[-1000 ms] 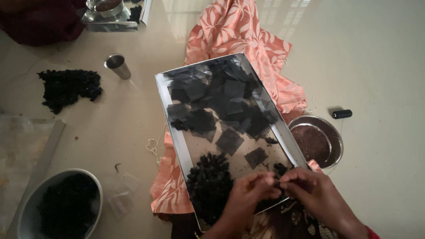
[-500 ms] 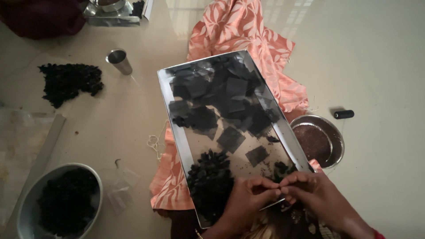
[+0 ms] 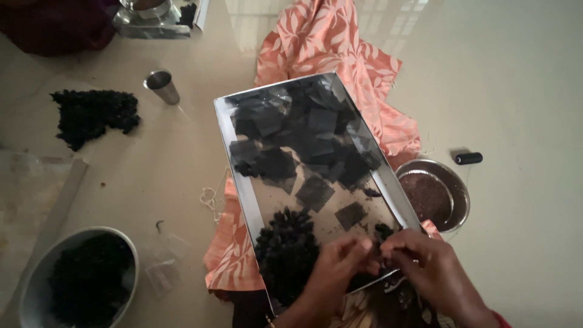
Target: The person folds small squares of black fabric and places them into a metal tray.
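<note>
I see my left hand (image 3: 331,267) and right hand (image 3: 425,267) meeting over the near edge of the steel tray (image 3: 234,170), fingertips pinched together on a small dark piece (image 3: 375,249) between them. A dark clump pile (image 3: 285,249) lies just beside the left hand at the tray's near left corner; black squares (image 3: 303,143) cover the far half.

small clear plastic pouches (image 3: 163,267) lie crumpled on the floor beside the grey bowl (image 3: 36,285) at lower left.
</note>
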